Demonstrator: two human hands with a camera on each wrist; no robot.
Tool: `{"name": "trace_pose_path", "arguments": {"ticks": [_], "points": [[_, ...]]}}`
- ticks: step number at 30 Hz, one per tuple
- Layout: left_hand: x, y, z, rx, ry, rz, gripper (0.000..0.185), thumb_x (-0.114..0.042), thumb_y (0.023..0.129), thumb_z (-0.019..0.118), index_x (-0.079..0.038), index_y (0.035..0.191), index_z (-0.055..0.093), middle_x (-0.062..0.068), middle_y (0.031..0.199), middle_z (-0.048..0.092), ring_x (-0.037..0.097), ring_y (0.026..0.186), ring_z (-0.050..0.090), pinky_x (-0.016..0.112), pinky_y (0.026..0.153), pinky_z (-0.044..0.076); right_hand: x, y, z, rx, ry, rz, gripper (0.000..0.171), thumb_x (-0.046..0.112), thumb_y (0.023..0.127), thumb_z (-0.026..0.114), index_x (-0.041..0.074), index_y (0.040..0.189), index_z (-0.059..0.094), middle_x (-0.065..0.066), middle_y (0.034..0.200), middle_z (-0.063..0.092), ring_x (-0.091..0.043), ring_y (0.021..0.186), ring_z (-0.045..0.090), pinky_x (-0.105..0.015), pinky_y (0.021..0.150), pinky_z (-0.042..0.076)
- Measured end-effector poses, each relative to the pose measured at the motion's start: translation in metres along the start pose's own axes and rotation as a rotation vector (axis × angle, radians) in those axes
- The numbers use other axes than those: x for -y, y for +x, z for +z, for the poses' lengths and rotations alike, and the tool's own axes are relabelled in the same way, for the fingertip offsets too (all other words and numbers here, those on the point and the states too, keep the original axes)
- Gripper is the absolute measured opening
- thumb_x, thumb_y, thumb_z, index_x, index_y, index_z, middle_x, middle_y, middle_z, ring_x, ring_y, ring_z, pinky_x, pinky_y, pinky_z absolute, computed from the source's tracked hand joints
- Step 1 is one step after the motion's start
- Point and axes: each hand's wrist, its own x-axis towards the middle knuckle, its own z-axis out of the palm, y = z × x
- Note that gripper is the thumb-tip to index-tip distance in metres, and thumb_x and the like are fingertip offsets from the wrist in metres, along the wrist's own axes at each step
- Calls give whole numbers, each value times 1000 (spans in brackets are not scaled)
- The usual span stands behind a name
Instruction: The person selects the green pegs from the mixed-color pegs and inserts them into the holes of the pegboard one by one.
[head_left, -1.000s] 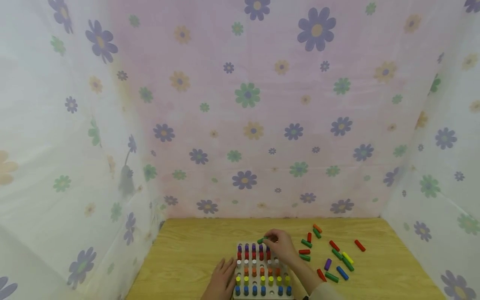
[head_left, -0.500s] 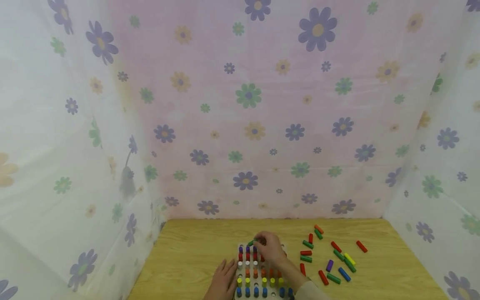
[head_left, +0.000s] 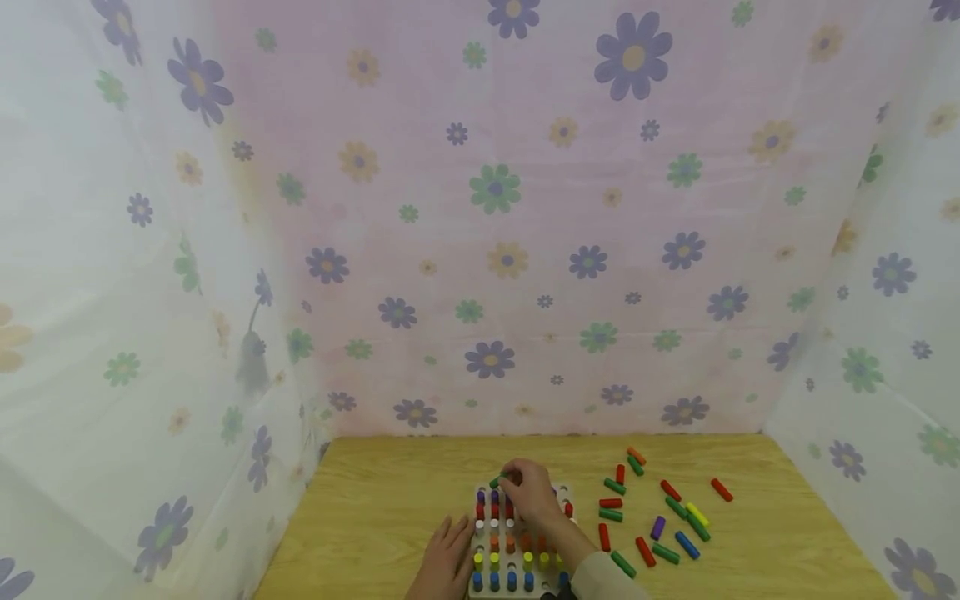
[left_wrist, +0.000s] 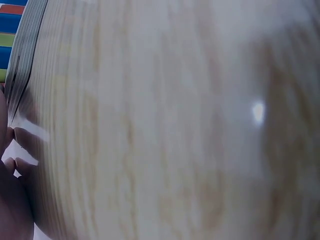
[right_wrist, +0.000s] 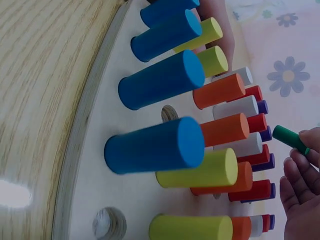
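Note:
A wooden pegboard (right_wrist: 90, 190) carries rows of upright pegs in blue, yellow, orange, white, red and purple. Over its far edge, my right hand (head_left: 534, 493) pinches a green peg (head_left: 497, 482) between thumb and fingers. The right wrist view shows that green peg (right_wrist: 290, 138) held tilted beyond the purple pegs, above the board. My left hand (head_left: 444, 557) lies along the board's left side, fingers extended and fingertips at its edge. The right hand and forearm hide part of the board in the head view. In the left wrist view, only part of the left hand (left_wrist: 15, 200) shows.
Loose pegs lie scattered on the wooden table (head_left: 375, 483) right of the board, among them a yellow peg (head_left: 697, 514), a blue peg (head_left: 687, 545) and a purple peg (head_left: 657, 527). Several red and green ones lie around them. Flowered cloth (head_left: 420, 250) walls surround the table.
My right hand has moved left along the board's far edge, carrying the green peg toward the far left corner. The left hand has stayed at the board's side.

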Motion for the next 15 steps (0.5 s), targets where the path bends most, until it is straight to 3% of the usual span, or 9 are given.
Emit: {"name": "trace_pose_path", "arguments": {"ticks": [7, 15], "points": [[0, 2, 0, -18, -4, 49, 57, -42, 108, 47, -6, 152, 49, 21, 154, 48, 53, 144, 32, 73, 113, 29, -2, 8, 8, 16, 29, 3, 14, 8, 99, 68, -1, 108, 71, -1, 88, 65, -10, 76, 58, -24, 62, 53], [2, -1, -1, -50, 22, 89, 54, -37, 108, 49, -3, 149, 53, 23, 149, 52, 56, 140, 37, 74, 109, 34, -1, 17, 21, 57, -53, 14, 12, 6, 97, 69, -3, 106, 71, 0, 89, 66, -12, 79, 59, -28, 66, 55]]}}
